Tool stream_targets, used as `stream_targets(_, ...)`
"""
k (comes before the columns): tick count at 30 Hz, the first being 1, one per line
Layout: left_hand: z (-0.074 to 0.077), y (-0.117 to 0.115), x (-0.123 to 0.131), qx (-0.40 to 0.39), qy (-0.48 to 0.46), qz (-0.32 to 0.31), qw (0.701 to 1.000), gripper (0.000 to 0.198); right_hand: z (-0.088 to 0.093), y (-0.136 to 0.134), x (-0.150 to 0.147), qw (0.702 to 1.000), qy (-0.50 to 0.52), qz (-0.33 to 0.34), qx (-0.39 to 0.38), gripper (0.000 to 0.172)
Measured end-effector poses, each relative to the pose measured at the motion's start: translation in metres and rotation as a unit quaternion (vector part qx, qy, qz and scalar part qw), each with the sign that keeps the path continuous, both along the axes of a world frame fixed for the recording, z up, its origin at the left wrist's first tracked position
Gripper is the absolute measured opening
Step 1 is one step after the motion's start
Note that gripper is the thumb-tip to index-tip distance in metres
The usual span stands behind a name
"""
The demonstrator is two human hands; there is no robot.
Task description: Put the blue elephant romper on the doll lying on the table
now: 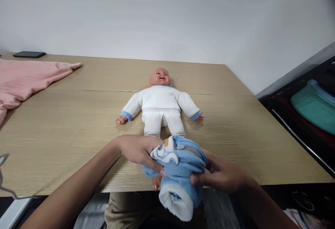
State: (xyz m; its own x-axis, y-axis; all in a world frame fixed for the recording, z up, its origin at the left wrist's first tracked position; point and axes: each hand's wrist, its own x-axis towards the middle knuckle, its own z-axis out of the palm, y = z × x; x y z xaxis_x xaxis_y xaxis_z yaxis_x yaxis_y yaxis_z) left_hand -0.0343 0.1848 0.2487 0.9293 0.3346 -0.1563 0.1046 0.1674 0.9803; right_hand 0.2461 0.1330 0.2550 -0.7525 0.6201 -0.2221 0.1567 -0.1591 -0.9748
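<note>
Over the near edge of the desk (235, 135), left hand (138, 150) and right hand (222, 175) both grip a bunched, fuzzy blue garment (180, 168); its white cuff (174, 203) forms a rounded tube, white appliqué on top. Behind it, doll (162, 98) lies face up: smooth, glossy head, soft white cloth suit, blue wrist trim. 1 doll foot (156, 183) shows beside the garment. Far left: crumpled pink fabric (34, 75), flat black slab (29, 54).

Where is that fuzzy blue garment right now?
In the head view, the garment is low, just right of centre, held between the left hand and right hand, hiding part of the doll's legs.
</note>
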Motion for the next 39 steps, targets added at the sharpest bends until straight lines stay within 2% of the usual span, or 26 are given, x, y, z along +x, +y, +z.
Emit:
stream_targets(2,-0.003,0.003,-0.002,-0.009,-0.006,-0.054,0.999,0.026,-0.008,-0.002,0.001,1.000,0.014,-0.005,-0.014,0.042)
stream_targets(3,-0.004,0.004,-0.004,-0.015,-0.006,-0.056,0.998,0.026,-0.013,-0.003,0.000,0.999,0.018,-0.011,-0.031,0.043)
stream_targets(6,-0.002,0.002,-0.008,-0.030,0.028,0.043,0.998,0.028,-0.023,-0.008,-0.002,0.994,0.006,-0.079,-0.077,0.050)
stream_targets(8,0.002,-0.003,-0.007,-0.043,0.055,0.110,0.991,0.032,-0.023,-0.013,-0.006,0.989,0.007,-0.120,-0.083,0.058)
stream_targets(10,0.008,-0.011,-0.002,-0.066,0.064,0.099,0.991,0.040,-0.018,-0.019,-0.011,0.987,0.014,-0.138,-0.075,0.072)
stream_targets(13,0.013,-0.023,0.011,-0.059,0.089,0.064,0.992,0.039,-0.009,-0.028,-0.020,0.980,-0.038,-0.191,-0.042,0.083)
stream_targets(16,0.017,-0.030,0.021,0.032,0.121,0.127,0.984,0.020,-0.010,-0.034,-0.023,0.948,-0.128,-0.286,0.048,0.070)
stream_targets(18,0.019,-0.031,0.022,0.086,0.124,0.164,0.975,0.010,-0.013,-0.035,-0.021,0.927,-0.165,-0.322,0.098,0.061)
stream_targets(19,0.021,-0.031,0.022,0.103,0.122,0.177,0.971,0.011,-0.014,-0.035,-0.018,0.924,-0.171,-0.325,0.105,0.061)
stream_targets(21,0.023,-0.030,0.019,0.105,0.121,0.188,0.969,0.017,-0.016,-0.032,-0.012,0.942,-0.149,-0.293,0.072,0.064)
stream_targets(23,0.024,-0.029,0.017,0.065,0.124,0.185,0.973,0.027,-0.017,-0.028,-0.006,0.966,-0.096,-0.241,0.006,0.066)
stream_targets(25,0.024,-0.028,0.016,0.012,0.141,0.188,0.972,0.033,-0.021,-0.023,-0.002,0.974,-0.051,-0.216,-0.052,0.065)
stream_targets(27,0.022,-0.028,0.016,-0.003,0.160,0.206,0.966,0.029,-0.026,-0.020,-0.002,0.966,-0.040,-0.242,-0.081,0.062)
stream_targets(30,0.017,-0.027,0.018,0.030,0.150,0.220,0.964,0.021,-0.030,-0.019,-0.006,0.953,-0.064,-0.279,-0.096,0.059)
stream_targets(33,0.012,-0.028,0.017,0.030,0.107,0.177,0.978,0.024,-0.027,-0.019,-0.010,0.958,-0.065,-0.270,-0.074,0.066)
stream_targets(36,0.008,-0.029,0.015,-0.032,0.089,0.083,0.992,0.023,-0.021,-0.020,-0.012,0.968,-0.056,-0.236,-0.059,0.079)
stream_targets(38,0.008,-0.028,0.014,-0.061,0.092,0.042,0.993,0.027,-0.021,-0.022,-0.012,0.974,-0.059,-0.208,-0.065,0.076)
stream_targets(39,0.009,-0.028,0.014,-0.061,0.098,0.046,0.992,0.029,-0.022,-0.024,-0.013,0.975,-0.064,-0.203,-0.062,0.073)
